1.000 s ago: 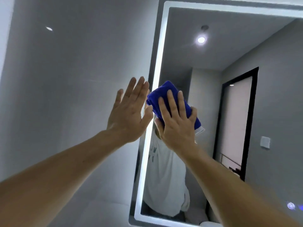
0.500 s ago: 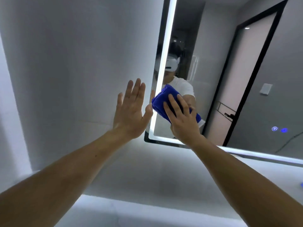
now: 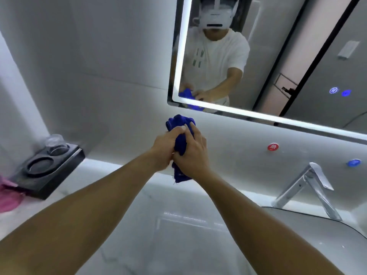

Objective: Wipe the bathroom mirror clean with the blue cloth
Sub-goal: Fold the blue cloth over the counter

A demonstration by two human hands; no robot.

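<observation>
The blue cloth is bunched up between both my hands, below the mirror's lower left corner and off the glass. My left hand grips its left side with curled fingers. My right hand wraps around it from the right, and a tail of cloth hangs below my wrists. The mirror, edged with a lit strip, fills the upper right and reflects a person in a white shirt holding the cloth.
A black tray with a round recess and a clear glass stands on the counter at left, beside something pink. A chrome faucet rises over the basin at right. Red and blue round marks sit on the wall.
Both hands have come down off the mirror and wall. The right hand was pressing the cloth flat on the glass; now both hands clutch the bunched cloth over the counter. The view tilted downward.
</observation>
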